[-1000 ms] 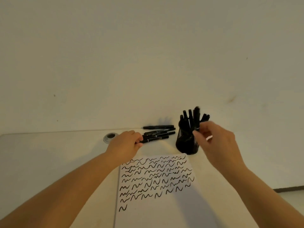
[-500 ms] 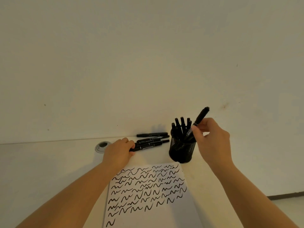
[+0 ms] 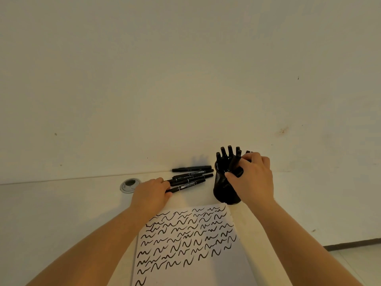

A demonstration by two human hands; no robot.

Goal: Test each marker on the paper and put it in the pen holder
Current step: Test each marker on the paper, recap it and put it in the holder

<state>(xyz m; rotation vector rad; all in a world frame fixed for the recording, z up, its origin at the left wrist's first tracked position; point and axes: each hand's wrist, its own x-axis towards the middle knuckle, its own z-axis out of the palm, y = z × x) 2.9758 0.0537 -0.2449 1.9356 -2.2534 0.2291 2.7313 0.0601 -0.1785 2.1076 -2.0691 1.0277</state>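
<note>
Head view: right hand (image 3: pixel 252 178) grip pinches a marker (image 3: pixel 235 165) at the holder (image 3: pixel 223 193) rim; left hand (image 3: pixel 151 194) grips another marker (image 3: pixel 185 186).

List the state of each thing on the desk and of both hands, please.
left hand: grips a loose marker
right hand: fingers curled on markers in the pen holder
pen holder: upright, holding markers
loose markers: lying flat, capped
paper: flat, covered with squiggles
</note>
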